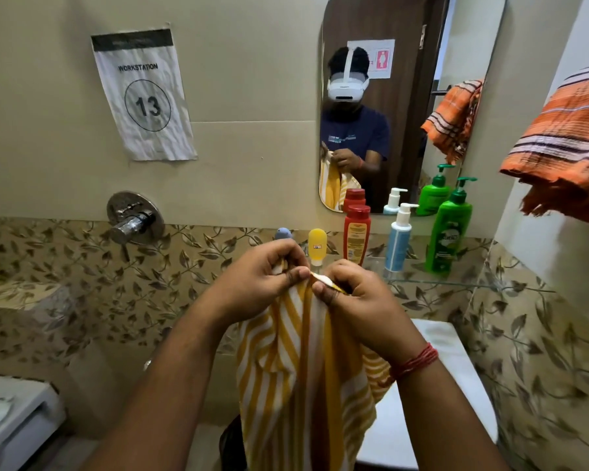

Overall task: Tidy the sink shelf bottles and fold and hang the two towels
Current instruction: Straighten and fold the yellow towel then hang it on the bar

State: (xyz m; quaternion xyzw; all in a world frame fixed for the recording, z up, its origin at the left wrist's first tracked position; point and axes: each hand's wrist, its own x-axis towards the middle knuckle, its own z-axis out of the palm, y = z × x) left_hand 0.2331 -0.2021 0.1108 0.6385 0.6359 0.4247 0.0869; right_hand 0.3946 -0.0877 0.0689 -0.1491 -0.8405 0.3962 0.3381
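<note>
Pinched between my left hand [262, 277] and right hand [351, 297]: yellow-and-white striped cloth towel [303, 379], top edge, hanging below; wrists raised, thumbs nearly touching.

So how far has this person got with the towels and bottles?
Looks done: the orange striped towel hangs folded at the right, and the bottles, such as the green pump bottle and red bottle, stand upright in a row on the glass shelf. In hand: both hands, left hand and right hand, pinch the top edge of the yellow striped towel. Left: folding and hanging it.
</note>
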